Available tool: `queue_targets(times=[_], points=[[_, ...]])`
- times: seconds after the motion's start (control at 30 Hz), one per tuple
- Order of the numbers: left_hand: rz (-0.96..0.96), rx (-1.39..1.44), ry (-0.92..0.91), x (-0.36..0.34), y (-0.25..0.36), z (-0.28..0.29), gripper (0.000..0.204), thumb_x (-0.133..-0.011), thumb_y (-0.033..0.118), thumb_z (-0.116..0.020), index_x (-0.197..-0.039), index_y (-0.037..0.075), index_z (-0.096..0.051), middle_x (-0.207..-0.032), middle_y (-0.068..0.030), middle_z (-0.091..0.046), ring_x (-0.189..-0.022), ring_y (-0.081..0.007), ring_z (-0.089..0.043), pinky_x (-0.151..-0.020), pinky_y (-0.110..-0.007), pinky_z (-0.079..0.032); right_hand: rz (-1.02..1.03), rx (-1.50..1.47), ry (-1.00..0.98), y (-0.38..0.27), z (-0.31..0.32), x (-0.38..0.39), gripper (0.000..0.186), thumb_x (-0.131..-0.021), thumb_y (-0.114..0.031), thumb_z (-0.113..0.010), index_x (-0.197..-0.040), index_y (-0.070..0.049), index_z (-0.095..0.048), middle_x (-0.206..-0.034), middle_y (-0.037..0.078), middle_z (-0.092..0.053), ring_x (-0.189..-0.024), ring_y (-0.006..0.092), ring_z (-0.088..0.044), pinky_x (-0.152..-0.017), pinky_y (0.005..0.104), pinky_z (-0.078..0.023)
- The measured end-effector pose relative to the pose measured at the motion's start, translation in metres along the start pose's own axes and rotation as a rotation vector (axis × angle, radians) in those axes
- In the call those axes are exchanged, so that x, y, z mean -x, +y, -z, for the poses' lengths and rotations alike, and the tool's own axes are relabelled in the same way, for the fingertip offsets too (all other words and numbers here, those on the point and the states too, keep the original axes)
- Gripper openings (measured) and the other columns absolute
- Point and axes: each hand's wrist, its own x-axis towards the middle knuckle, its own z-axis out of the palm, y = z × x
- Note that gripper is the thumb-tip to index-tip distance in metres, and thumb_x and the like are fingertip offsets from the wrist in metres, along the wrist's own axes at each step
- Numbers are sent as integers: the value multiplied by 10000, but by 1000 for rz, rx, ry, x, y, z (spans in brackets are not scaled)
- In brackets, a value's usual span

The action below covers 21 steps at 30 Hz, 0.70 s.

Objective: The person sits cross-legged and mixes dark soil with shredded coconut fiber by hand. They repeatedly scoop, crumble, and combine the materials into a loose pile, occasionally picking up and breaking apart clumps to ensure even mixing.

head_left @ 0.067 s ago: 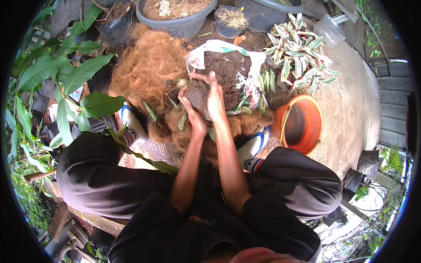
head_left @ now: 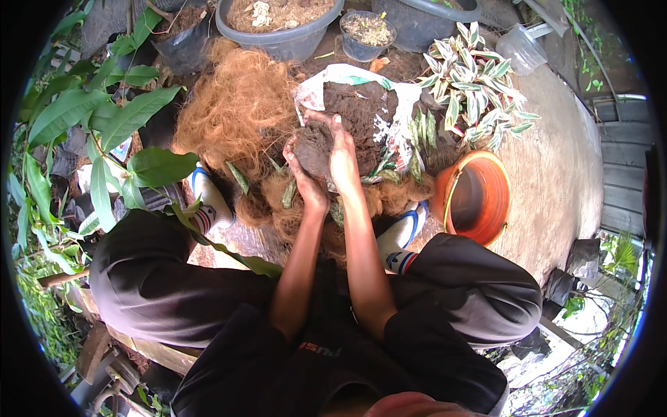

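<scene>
A dark, rounded lump of moist soil (head_left: 314, 150) is held between my two hands. My left hand (head_left: 304, 178) cups it from the left and below, and my right hand (head_left: 342, 154) is curved along its right side. Just beyond them lies an opened white plastic bag (head_left: 406, 104) with dark soil (head_left: 365, 104) in it. Short mottled green leaf cuttings (head_left: 237, 178) lie around my hands, some on small bundles of brown fibre (head_left: 286, 214).
A large heap of brown fibre (head_left: 236, 104) lies at left. An orange bucket (head_left: 497, 201) with dark liquid stands at right, near a variegated plant (head_left: 472, 87). Grey pots (head_left: 285, 43) line the back. A leafy branch (head_left: 163, 165) reaches in from the left, and my feet flank the work area.
The soil lump has turned between my hands; a pale greenish tuft at its left side no longer shows. My fingers have shifted slightly, while my forearms have barely moved.
</scene>
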Motion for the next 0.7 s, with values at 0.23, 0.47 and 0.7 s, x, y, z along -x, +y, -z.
queue_targets(times=[0.23, 0.47, 0.7], points=[[229, 132, 75, -12, 25, 1, 426, -918, 455, -431, -1176, 131, -532, -1221, -74, -541, -1146, -256, -511, -966, -442, -423, -94, 32, 198, 4, 17, -1, 304, -989, -258, -481, -1119, -27, -630, -1035, 71, -654, -941, 130, -586, -855, 289, -444], [-136, -364, -146, -18, 35, 0, 286, -919, 288, -527, -1059, 41, -562, -1073, -75, -575, -1018, -204, -552, -922, -353, -424, -514, -152, 240, 24, 8, -2, 495, -979, -408, -436, -1233, -7, -575, -1106, 111, -652, -971, 219, -611, -944, 335, -411], [-580, -759, -150, -14, 36, -13, 118, -860, 56, -536, -945, -20, -566, -938, -127, -578, -925, -250, -563, -872, -360, -429, -545, -398, 137, 69, 17, 9, 338, -996, -234, -372, -1161, -13, -567, -1062, 95, -647, -895, 182, -642, -802, 310, -528]])
